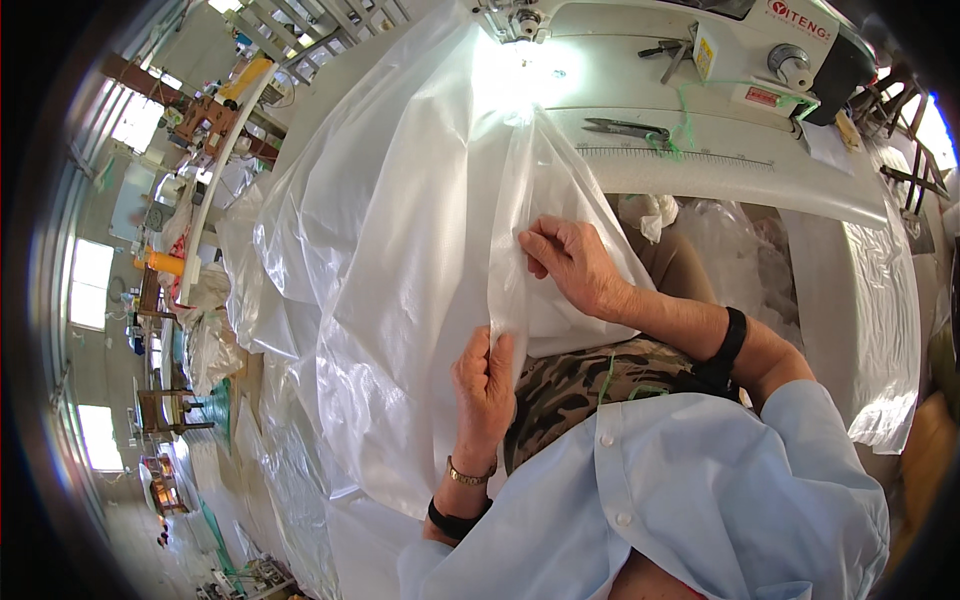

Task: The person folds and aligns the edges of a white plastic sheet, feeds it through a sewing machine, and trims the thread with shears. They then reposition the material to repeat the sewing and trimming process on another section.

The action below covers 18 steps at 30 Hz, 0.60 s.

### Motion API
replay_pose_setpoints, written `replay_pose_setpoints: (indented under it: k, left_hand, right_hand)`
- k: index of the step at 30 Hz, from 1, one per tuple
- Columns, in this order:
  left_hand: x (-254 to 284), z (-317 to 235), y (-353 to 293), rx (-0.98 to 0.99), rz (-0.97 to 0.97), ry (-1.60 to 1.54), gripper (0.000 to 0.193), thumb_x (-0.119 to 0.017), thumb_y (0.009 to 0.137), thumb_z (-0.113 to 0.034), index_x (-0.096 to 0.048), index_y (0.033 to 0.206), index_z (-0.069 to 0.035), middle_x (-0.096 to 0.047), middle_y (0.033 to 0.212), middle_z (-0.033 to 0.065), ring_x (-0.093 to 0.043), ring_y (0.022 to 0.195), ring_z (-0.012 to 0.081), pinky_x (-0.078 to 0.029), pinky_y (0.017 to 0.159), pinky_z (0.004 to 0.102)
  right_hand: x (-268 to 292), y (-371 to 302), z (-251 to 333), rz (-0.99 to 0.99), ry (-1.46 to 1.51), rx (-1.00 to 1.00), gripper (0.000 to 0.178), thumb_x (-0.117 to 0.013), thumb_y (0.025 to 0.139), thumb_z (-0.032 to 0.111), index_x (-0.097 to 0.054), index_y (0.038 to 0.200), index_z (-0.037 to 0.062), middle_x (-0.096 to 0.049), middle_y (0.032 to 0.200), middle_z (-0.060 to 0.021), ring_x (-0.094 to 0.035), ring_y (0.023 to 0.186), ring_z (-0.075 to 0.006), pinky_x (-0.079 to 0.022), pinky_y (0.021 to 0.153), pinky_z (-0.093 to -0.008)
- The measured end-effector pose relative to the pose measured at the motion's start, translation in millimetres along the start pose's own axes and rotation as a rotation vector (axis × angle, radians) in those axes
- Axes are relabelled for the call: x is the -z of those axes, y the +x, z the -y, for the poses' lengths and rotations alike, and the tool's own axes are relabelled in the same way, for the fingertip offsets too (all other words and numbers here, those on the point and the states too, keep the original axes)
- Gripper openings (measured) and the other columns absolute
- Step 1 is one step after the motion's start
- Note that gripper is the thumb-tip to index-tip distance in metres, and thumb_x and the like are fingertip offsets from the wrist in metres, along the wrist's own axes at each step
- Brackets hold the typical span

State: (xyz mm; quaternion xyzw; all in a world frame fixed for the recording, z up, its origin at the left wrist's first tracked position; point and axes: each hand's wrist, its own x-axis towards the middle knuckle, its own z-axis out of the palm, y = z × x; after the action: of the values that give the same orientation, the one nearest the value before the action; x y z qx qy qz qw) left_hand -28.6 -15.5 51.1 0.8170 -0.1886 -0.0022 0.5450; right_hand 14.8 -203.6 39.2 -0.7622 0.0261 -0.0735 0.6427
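A large sheet of translucent white plastic (400, 220) drapes over the table and down across my lap. Its folded edge runs as a narrow strip up to the lit needle area of a white sewing machine (745, 45). Low on that strip, my left hand (483, 385) pinches the edge between thumb and fingers. Higher up and to the right, my right hand (572, 262) has its fingers curled closed against the same edge. The needle point itself is washed out by the machine's bright lamp.
Thread snips (627, 130) lie on the machine table, beside a printed ruler scale and loose green thread (683, 135). More plastic sheeting (860, 320) hangs at the right. At the far left stand wooden stools (165, 410) and other work tables.
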Motion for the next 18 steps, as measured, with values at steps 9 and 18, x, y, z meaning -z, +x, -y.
replay_pose_setpoints:
  k: [9, 18]
  left_hand:
    - [1, 5, 1, -0.022, 0.087, -0.062, 0.017, -0.055, 0.100, -0.014, -0.054, 0.090, -0.001, -0.039, 0.066, 0.0030, -0.034, 0.062, 0.0082, -0.033, 0.053, 0.0247]
    - [1, 8, 2, 0.008, 0.148, -0.106, 0.016, -0.055, 0.099, -0.014, -0.055, 0.090, -0.002, -0.040, 0.066, 0.0007, -0.034, 0.063, 0.0077, -0.033, 0.054, 0.0244]
  right_hand:
    - [2, 2, -8, 0.130, 0.231, 0.113, 0.030, -0.048, 0.102, 0.023, -0.050, 0.078, 0.0046, -0.051, 0.067, 0.0007, -0.046, 0.063, -0.0079, -0.041, 0.061, -0.0249]
    - [11, -2, -7, 0.200, 0.123, 0.292, 0.015, -0.052, 0.100, 0.015, -0.056, 0.090, 0.0043, -0.055, 0.075, -0.0006, -0.051, 0.069, -0.0084, -0.045, 0.065, -0.0244]
